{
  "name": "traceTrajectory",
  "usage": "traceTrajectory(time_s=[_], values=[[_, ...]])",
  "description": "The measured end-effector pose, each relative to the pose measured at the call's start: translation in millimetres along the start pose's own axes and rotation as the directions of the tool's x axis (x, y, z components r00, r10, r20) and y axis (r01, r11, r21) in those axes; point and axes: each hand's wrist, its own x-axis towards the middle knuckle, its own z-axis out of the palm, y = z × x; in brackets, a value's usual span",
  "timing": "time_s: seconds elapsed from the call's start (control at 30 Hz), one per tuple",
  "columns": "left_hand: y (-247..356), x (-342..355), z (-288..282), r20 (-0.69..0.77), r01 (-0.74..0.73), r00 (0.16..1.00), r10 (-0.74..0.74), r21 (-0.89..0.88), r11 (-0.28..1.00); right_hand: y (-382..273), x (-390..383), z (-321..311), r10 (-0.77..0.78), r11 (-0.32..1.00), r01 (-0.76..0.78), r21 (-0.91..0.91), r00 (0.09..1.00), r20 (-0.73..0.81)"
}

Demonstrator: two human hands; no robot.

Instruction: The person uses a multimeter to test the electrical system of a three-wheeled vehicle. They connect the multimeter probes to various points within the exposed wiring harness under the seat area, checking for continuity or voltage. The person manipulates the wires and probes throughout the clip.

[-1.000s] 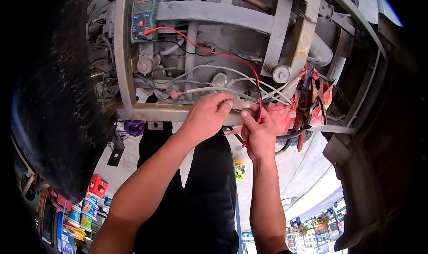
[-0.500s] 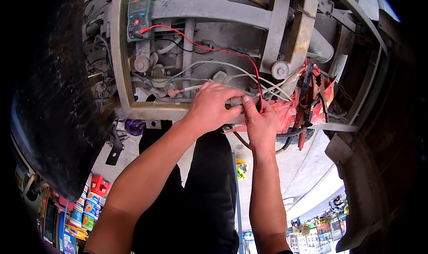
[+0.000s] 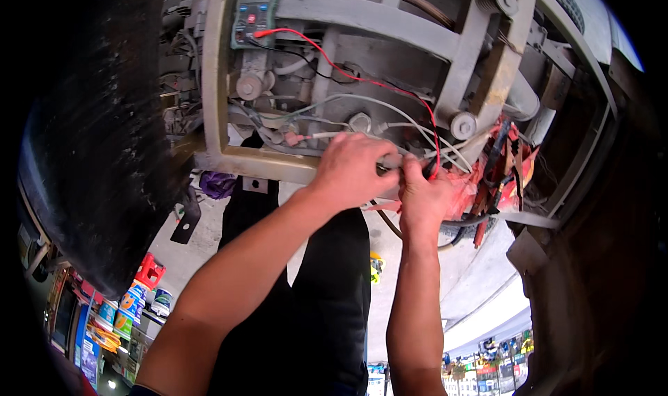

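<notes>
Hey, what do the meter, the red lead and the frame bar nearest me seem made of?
Meter: probably plastic, fairly matt, with a moulded-looking greenish edge. Red lead: likely rubber or soft plastic outside, smooth and slightly glossy, bending in loose curves. Frame bar: looks like painted metal, straight and dull, its finish patchy brown and grey.

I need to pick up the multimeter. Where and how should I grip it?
Probably best by the long left edge of the multimeter, coming from the left. Its face is turned up toward the camera; the red lead and black lead run off rightward, and the grey crossbar crowds its right edge. The frame rail runs close on the left.
</notes>
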Motion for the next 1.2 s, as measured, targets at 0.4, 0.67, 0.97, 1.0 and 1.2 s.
traceTrajectory(time_s=[0.4,0.67,0.97,1.0,1.2], values=[[-41.7,44.3,-23.8,0.579,0.152,0.793,0.188,-0.487,0.860,-5.3,-30.6,11.8,-0.244,0.949,0.236,-0.210,0.970,-0.013],[-43.7,35.7,-26.7,0.555,0.281,0.823,0.121,-0.583,0.763,-4.2,-21.3,18.3,0.057,0.978,-0.059,0.200,0.998,0.016],[-38.4,36.3,-14.6,0.478,0.302,0.878,-0.005,-0.547,0.781,-15.4,6.8,5.0,0.244,0.942,-0.305,0.141,0.910,0.334],[-35.5,36.1,-16.5,0.467,0.297,0.884,-0.026,-0.519,0.801,-16.4,8.1,4.2,0.275,0.926,-0.347,0.147,0.889,0.366],[-29.5,17.0,11.2,0.309,0.164,0.951,0.006,-0.520,0.839,-22.0,9.4,-0.9,0.274,0.942,-0.328,0.073,0.876,0.396]])
